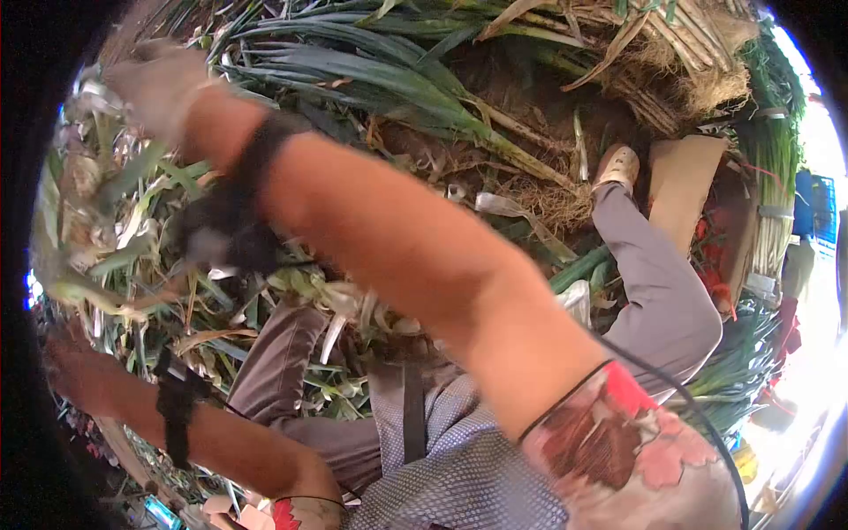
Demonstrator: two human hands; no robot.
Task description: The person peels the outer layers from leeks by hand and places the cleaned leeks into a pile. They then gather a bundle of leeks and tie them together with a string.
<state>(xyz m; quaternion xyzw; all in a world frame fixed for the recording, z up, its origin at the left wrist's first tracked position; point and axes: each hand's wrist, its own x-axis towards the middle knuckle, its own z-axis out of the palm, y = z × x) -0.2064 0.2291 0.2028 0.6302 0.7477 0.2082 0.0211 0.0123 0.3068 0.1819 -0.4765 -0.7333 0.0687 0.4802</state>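
My right hand (155,88) is stretched out at the upper left, smeared by motion, over a heap of leaf scraps (132,238). Its fingers cannot be made out, nor whether they hold anything. Dark straps with a device sit round the right wrist. Lower down at the left edge, my left hand (75,367) lies in shadow beside the same heap, its fingers blurred. A dark band circles that wrist too. Long green leeks (380,79) with pale stalks and tangled roots lie just beyond my right arm.
More rooted stalks (689,44) are piled at the top right. Cardboard (685,185) stands beside my shoe (617,168). Tied green bundles (777,177) line the right side, near a blue crate (821,208). My bent legs flank leaf scraps on the ground.
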